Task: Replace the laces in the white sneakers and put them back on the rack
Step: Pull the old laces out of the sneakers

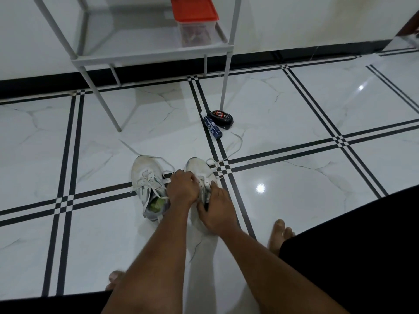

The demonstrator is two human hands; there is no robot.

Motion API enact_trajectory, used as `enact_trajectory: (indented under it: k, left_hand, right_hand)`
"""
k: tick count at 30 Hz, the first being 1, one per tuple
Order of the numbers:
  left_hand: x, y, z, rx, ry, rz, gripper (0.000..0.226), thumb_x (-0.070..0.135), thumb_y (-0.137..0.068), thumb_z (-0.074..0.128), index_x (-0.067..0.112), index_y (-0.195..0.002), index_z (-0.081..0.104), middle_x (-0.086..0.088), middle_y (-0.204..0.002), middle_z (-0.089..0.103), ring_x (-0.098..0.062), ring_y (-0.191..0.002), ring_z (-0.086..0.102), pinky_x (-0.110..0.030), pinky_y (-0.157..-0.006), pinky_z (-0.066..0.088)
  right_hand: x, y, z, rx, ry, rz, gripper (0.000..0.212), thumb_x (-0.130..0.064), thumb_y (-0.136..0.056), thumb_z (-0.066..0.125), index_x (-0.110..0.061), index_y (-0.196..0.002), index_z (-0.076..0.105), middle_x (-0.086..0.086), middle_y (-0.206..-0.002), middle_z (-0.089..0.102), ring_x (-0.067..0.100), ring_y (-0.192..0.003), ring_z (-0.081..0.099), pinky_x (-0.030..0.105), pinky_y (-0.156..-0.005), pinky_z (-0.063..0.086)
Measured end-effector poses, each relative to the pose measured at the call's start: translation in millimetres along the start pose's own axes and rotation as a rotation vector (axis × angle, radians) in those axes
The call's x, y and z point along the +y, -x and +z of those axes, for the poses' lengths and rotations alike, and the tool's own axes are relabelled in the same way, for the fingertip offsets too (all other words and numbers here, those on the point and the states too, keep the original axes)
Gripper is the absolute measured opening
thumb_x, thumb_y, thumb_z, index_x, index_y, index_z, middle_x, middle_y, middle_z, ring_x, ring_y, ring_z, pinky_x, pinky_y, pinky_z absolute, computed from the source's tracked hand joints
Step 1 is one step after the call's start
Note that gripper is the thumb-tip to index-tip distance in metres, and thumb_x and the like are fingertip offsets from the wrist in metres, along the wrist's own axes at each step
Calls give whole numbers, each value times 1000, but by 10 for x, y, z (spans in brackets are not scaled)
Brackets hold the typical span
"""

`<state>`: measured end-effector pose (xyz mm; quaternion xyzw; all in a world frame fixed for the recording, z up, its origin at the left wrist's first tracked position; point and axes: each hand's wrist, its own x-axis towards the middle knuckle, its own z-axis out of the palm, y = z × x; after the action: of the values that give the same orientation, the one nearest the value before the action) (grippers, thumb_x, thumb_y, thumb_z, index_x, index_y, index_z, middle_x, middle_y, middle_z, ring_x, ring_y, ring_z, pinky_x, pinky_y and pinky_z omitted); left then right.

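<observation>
- Working at floor level: two white sneakers stand side by side on the tiled floor, toes pointing toward the rack, which stands near the wall.
- Left sneaker: laced, lace ends loose over its sides, green insole visible at the opening.
- Right sneaker: both hands on it; heel part hidden beneath them.
- Left hand: fingers curled down at the eyelet area of the right sneaker, grip closed; whether it pinches the lace cannot be told.
- Right hand: rests over the tongue and opening of the right sneaker, fingertips bent in on the upper.
- Lace: loose white length runs from the right sneaker's toe area out across the floor toward the far right.
- Small blue bottle and black container lie touching each other on the floor, beside the rack's front right leg.
- Rack's lower shelf carries a clear box with an orange lid.
- Bare feet visible at lower left and right of the forearms.
</observation>
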<state>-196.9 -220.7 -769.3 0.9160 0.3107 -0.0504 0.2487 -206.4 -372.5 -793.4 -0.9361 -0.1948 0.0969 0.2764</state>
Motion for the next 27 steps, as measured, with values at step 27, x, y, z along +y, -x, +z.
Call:
enact_trajectory:
  k: [27]
  left_hand:
    - [59, -199, -247, 90, -5, 14, 23, 28, -94, 51, 21, -101, 71, 0, -107, 70, -27, -105, 61, -45, -85, 56]
  right_hand:
    - [6, 21, 65, 48, 107, -16, 52, -52, -99, 45, -15, -133, 58, 2, -119, 66, 21, -121, 56, 41, -81, 60]
